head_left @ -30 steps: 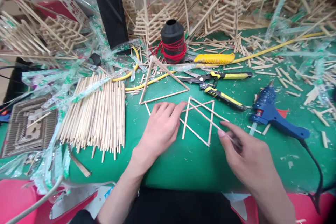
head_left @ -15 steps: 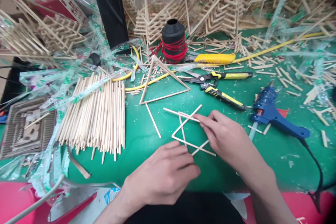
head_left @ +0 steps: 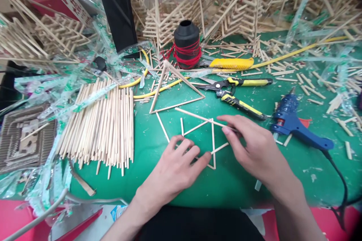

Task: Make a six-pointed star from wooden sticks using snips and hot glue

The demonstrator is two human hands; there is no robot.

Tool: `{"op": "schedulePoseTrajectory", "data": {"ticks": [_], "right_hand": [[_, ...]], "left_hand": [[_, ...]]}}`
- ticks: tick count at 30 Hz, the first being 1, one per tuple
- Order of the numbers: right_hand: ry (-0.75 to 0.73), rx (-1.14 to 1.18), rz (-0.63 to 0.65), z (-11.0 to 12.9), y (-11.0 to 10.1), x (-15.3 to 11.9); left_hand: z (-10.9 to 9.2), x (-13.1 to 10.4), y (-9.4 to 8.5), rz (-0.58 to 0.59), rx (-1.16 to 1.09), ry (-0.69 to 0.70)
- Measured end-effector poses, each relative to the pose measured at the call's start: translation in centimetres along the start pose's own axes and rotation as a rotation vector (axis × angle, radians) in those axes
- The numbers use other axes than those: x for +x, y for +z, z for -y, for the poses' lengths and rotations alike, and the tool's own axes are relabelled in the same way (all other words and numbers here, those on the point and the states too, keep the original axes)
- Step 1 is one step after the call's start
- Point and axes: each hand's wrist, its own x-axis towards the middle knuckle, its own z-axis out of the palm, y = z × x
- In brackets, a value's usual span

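My right hand [head_left: 243, 135] pinches the right end of a thin wooden stick [head_left: 195, 115] between thumb and fingers. That stick crosses the top of a star-like figure of crossed sticks [head_left: 213, 139] on the green table. Over the figure's lower left side lies my left hand [head_left: 183, 162], its fingers spread and bent, the tips touching the sticks and the table. A loose stick [head_left: 162, 126] runs toward its fingertips. Behind the figure stands a triangle of sticks [head_left: 179, 104], and a row of parallel sticks [head_left: 98, 124] lies at the left.
A blue glue gun [head_left: 299, 124] lies at the right, with yellow-black cutters [head_left: 243, 105] and a yellow knife [head_left: 232, 63] farther back. A black spool with red thread [head_left: 186, 45], a dark phone [head_left: 117, 15] and stacked stick structures [head_left: 237, 11] stand behind.
The crossed-stick figure has turned and shifted slightly right. My left hand's fingers have spread out over it. My right hand has moved a little right with its stick.
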Motion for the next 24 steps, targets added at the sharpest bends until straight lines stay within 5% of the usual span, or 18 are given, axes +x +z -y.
{"op": "schedulePoseTrajectory", "data": {"ticks": [3,11,19,24], "right_hand": [[0.061,0.011,-0.082,-0.8,-0.6,-0.8],[-0.013,-0.061,-0.052,-1.2,-0.3,-1.4],[-0.059,-0.175,-0.039,-1.2,0.5,-1.8],[-0.057,-0.184,-0.042,-1.2,0.6,-1.8]], "left_hand": [[-0.6,0.6,0.5,-0.013,0.010,-0.017],[-1.7,1.6,0.4,-0.184,-0.107,-0.117],[-1.1,1.8,1.0,0.109,-0.028,-0.175],[-1.0,1.8,1.4,0.182,0.018,-0.188]]}}
